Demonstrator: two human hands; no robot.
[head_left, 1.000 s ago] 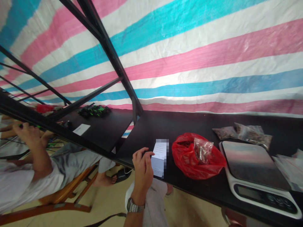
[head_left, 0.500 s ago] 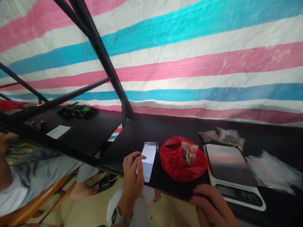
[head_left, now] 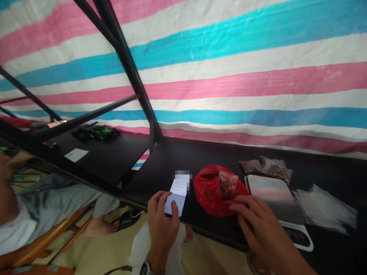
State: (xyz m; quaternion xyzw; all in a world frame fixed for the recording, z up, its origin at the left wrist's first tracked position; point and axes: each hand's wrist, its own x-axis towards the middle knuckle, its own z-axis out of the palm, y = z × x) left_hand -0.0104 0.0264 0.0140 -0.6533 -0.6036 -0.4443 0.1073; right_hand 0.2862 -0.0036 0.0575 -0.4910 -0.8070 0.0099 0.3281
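A smartphone [head_left: 178, 200] with a lit screen lies on the black table. Over its lower left part is my left hand [head_left: 163, 221], palm down with fingers apart; the thumb rests over the screen. My right hand [head_left: 259, 223] stretches its fingers to the right edge of a red plastic bag [head_left: 208, 200], fingertips touching or just above it; I see nothing held. Dark dried material shows inside the open bag, and a small clear zip bag [head_left: 228, 185] with dried contents lies on top. My right hand partly covers a kitchen scale [head_left: 275, 196].
Filled zip bags [head_left: 275, 168] lie behind the scale, and a stack of clear plastic bags [head_left: 323, 208] to its right. A black metal frame [head_left: 129, 72] crosses the left side. Beyond it are a green-black toy car [head_left: 99, 131], a white card [head_left: 76, 154] and another seated person [head_left: 57, 214].
My right hand has moved up and forward to the red bag, now covering part of the scale. My left hand has shifted its fingers toward the phone's left side. The view has shifted slightly.
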